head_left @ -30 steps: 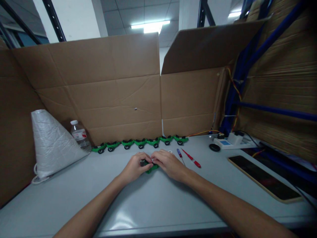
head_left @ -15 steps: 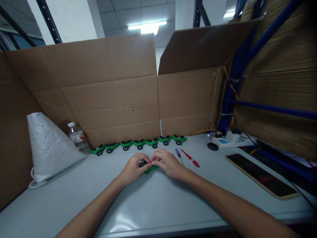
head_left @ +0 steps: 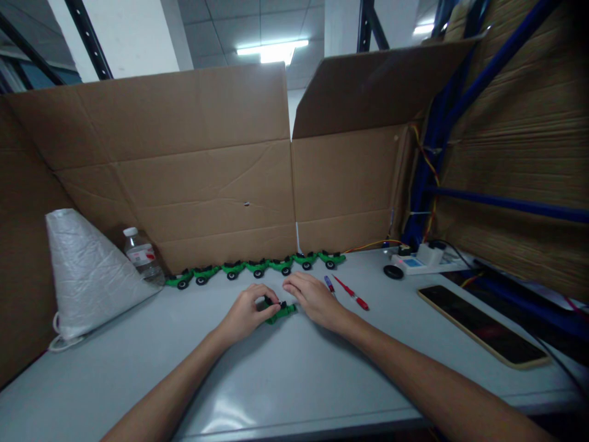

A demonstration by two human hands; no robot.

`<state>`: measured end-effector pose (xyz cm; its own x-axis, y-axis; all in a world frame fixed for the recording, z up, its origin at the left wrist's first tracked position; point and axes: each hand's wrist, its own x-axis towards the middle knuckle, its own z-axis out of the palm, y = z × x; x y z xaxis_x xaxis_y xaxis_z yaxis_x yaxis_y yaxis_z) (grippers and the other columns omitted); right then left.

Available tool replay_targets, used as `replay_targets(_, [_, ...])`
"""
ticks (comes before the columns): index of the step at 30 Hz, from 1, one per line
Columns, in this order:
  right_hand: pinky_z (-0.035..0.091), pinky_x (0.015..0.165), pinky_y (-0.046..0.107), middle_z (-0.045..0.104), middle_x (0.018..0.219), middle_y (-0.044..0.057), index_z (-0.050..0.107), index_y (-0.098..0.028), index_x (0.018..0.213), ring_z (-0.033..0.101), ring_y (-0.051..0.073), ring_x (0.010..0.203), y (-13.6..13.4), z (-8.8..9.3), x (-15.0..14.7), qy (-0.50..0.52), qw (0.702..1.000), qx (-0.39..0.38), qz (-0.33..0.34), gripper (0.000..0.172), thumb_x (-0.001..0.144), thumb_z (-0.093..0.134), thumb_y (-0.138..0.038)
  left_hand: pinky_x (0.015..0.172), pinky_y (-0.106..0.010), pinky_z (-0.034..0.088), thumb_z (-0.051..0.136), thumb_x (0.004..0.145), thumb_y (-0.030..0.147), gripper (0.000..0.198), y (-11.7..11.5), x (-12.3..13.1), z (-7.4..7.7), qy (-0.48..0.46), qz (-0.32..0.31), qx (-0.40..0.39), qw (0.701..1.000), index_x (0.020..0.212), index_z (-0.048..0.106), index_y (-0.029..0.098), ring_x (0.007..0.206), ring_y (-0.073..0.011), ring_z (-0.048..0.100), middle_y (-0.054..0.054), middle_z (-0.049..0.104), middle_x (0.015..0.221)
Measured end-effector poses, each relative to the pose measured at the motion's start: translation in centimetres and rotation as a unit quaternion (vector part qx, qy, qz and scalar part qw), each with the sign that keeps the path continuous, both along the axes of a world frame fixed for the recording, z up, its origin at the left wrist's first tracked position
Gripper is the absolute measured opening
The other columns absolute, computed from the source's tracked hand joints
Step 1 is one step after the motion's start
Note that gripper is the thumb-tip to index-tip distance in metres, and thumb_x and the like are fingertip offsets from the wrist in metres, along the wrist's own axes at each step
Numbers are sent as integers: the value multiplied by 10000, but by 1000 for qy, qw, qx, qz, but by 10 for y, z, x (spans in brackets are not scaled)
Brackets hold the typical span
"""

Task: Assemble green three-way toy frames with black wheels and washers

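Observation:
A small green toy car [head_left: 281, 312] with black wheels lies on the grey table [head_left: 294, 374] in front of me. My left hand [head_left: 246, 313] is closed on its left end with pinched fingers. My right hand [head_left: 313, 296] rests just right of the car with its fingers curled down over the table; I cannot see whether anything is under them. Behind the hands, a row of several finished green toy cars [head_left: 257, 267] lines the foot of the cardboard wall [head_left: 193, 184].
A blue-handled screwdriver [head_left: 329, 285] and a red-handled one [head_left: 353, 294] lie right of my hands. A white sack [head_left: 87, 270] and a water bottle [head_left: 140, 255] stand at the left. A power strip [head_left: 421, 261], a black wheel [head_left: 393, 271] and a dark tablet [head_left: 483, 325] lie at the right.
My right hand has come off the green car and shifted a little right and back. My left hand still holds the car, which now shows more between the hands.

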<state>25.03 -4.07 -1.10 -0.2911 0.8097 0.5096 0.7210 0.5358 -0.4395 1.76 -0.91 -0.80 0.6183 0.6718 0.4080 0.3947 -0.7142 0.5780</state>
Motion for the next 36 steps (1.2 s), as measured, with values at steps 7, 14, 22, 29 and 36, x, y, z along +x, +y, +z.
replay_targets(7, [509, 779, 342, 759, 1045, 189, 583, -134, 1217, 751, 309, 939, 9, 4, 32, -169, 940, -82, -285, 260, 1088, 479, -335, 1015, -376, 462, 703, 967, 348, 242, -3, 1, 2, 4, -22, 15, 1000, 1174, 768, 240, 1104, -244, 650, -81, 765, 1146])
replay_targets(14, [532, 842, 391, 732, 1157, 243, 582, -94, 1280, 745, 339, 1041, 10, 4, 44, -196, 916, -145, -320, 294, 1074, 478, -277, 969, -371, 465, 666, 995, 379, 200, -6, 5, 4, 5, -2, 18, 1000, 1007, 797, 229, 1019, -239, 651, -69, 776, 1011])
replay_targets(22, [509, 845, 337, 723, 1186, 216, 627, -118, 1199, 739, 293, 1062, 11, 0, 44, -194, 922, -165, -290, 254, 1037, 434, -84, 930, -362, 494, 695, 965, 423, 230, -3, 7, -2, -11, 29, -12, 999, 971, 804, 220, 1010, -250, 662, -83, 783, 1000])
replay_targets(29, [496, 802, 321, 715, 1054, 117, 563, -191, 1082, 704, 245, 957, 11, 14, 33, 23, 979, -20, -203, 143, 1068, 453, -280, 835, -327, 509, 744, 924, 422, 220, -4, 7, -5, -23, 41, -52, 998, 957, 803, 213, 972, -244, 667, -81, 772, 976])
replay_targets(36, [490, 562, 257, 702, 911, 17, 411, -250, 1188, 634, 150, 631, -7, 6, -11, 346, 937, 6, 50, 232, 1095, 385, -460, 806, -326, 512, 767, 908, 441, 255, -8, 10, -7, -30, -7, -95, 995, 955, 824, 197, 911, -226, 677, -87, 777, 961])
